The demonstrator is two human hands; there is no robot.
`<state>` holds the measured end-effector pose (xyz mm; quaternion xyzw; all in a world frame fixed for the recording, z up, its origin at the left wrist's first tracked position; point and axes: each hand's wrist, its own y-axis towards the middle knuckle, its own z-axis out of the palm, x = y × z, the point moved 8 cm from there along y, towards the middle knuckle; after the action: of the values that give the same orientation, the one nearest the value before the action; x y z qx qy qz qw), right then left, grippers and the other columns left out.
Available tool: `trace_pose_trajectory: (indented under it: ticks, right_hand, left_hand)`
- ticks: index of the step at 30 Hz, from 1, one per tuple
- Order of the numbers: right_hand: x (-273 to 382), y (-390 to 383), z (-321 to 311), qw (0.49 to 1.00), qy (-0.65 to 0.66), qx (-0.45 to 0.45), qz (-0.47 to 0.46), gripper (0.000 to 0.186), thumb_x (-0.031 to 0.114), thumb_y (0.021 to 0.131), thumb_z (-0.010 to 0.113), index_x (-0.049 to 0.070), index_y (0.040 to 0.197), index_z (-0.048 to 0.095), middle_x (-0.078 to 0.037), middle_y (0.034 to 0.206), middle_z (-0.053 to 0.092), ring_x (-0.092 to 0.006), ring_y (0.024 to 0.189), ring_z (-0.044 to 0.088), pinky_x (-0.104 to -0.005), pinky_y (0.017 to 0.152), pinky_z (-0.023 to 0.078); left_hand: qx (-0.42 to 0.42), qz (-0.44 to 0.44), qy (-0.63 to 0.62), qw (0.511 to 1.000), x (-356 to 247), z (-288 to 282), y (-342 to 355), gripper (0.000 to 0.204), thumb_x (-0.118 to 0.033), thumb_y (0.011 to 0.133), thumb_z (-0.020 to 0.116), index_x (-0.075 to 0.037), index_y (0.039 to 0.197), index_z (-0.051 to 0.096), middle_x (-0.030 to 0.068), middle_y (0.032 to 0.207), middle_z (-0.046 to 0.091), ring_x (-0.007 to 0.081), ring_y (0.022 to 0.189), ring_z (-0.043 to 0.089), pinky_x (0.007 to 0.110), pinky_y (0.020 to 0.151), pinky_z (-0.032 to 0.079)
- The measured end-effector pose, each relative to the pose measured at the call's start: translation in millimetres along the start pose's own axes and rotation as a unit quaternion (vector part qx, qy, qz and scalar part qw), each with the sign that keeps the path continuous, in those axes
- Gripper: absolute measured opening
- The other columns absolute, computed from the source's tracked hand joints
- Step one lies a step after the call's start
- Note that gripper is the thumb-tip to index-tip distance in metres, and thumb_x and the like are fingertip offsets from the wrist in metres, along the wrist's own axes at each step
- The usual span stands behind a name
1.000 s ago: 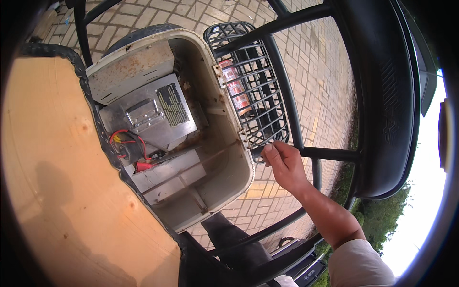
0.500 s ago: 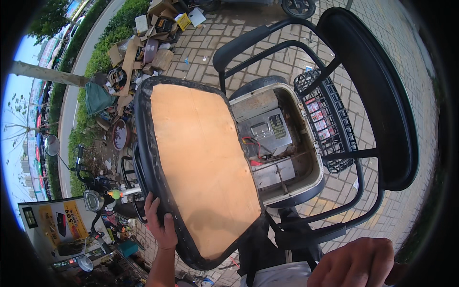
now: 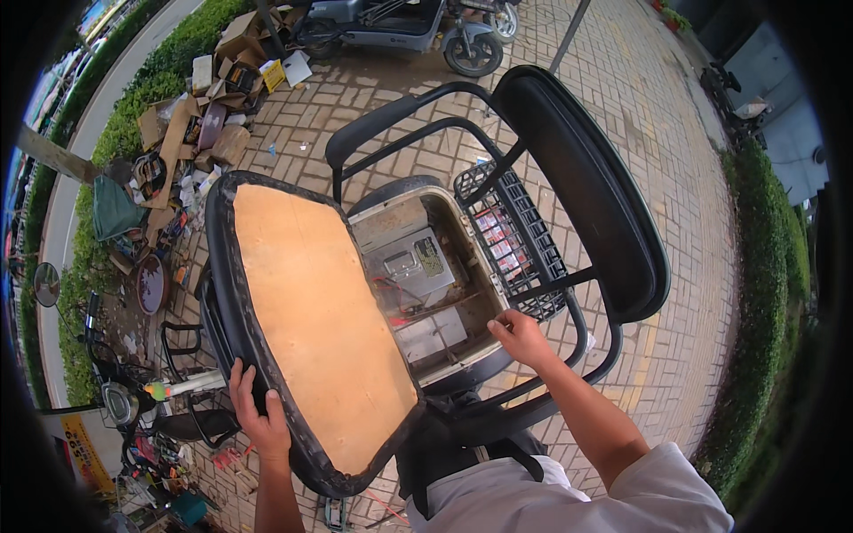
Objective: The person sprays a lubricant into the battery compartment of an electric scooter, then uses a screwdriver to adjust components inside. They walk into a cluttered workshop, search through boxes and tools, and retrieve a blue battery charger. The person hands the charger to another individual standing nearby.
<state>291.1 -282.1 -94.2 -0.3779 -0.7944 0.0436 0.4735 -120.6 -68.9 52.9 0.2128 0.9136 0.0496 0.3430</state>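
Your left forearm [image 3: 279,502] rises nearly upright, the left hand [image 3: 263,425] open with its fingers pointing up and the thumb apart from them. Your right forearm [image 3: 593,419] slants up to the left; the right hand [image 3: 526,341] has its fingers curled, their tips mostly hidden.

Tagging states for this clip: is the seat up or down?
Up. The seat shows its tan underside, and the compartment beside it is uncovered, a metal box visible inside.
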Motion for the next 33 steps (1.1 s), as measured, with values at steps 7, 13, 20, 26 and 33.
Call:
trace_pose_trajectory:
  ticks: [7,13,20,26,33]
  right_hand:
    - [-117.8,21.0,13.2,0.991,-0.044,-0.078,0.103,0.027,0.024,0.080,0.071,-0.001,0.092,0.067,-0.019,0.085,0.069,-0.0330,0.081,0.067,-0.0403,0.072,0.052]
    - [-149.7,104.0,32.0,0.979,-0.168,-0.116,0.009,0.031,0.025,0.078,0.073,-0.001,0.093,0.065,-0.020,0.091,0.065,-0.0379,0.091,0.063,-0.0450,0.079,0.050]
    - [-176.9,176.4,61.6,0.965,-0.251,-0.009,0.071,0.039,0.030,0.077,0.075,-0.001,0.098,0.063,-0.023,0.105,0.061,-0.0392,0.095,0.063,-0.0461,0.082,0.053]
    - [-194.4,185.1,59.4,0.968,-0.245,-0.017,0.050,0.036,0.029,0.075,0.074,-0.002,0.091,0.064,-0.025,0.094,0.065,-0.0405,0.088,0.066,-0.0473,0.078,0.054]
    - [-200.7,190.1,60.3,0.968,-0.246,-0.005,0.039,0.029,0.023,0.075,0.068,-0.003,0.087,0.065,-0.026,0.088,0.066,-0.0425,0.086,0.065,-0.0487,0.078,0.053]
  left_hand:
    - [0.011,-0.039,0.013,0.999,-2.5,0.0,-6.3,0.039,-0.017,0.094,0.052,0.000,0.129,0.050,0.0189,0.144,0.042,0.0378,0.131,0.041,0.048,0.106,0.033]
    - [0.001,-0.058,0.028,0.998,-75.2,3.3,-27.4,0.035,-0.016,0.096,0.048,0.003,0.126,0.050,0.0214,0.139,0.044,0.0390,0.130,0.041,0.050,0.105,0.035]
    - [0.131,-0.146,-0.113,0.974,-153.5,126.3,-110.2,0.037,-0.006,0.088,0.058,0.006,0.122,0.056,0.0223,0.127,0.055,0.0366,0.120,0.052,0.042,0.101,0.042]
    - [0.169,-0.245,-0.163,0.941,-157.9,210.4,-164.1,0.036,-0.005,0.080,0.063,0.004,0.115,0.058,0.0210,0.122,0.057,0.0365,0.116,0.052,0.044,0.101,0.040]
    - [0.195,-0.272,-0.220,0.916,-123.3,248.1,-178.5,0.037,-0.007,0.085,0.062,0.004,0.120,0.057,0.0184,0.121,0.059,0.0302,0.117,0.053,0.039,0.103,0.038]
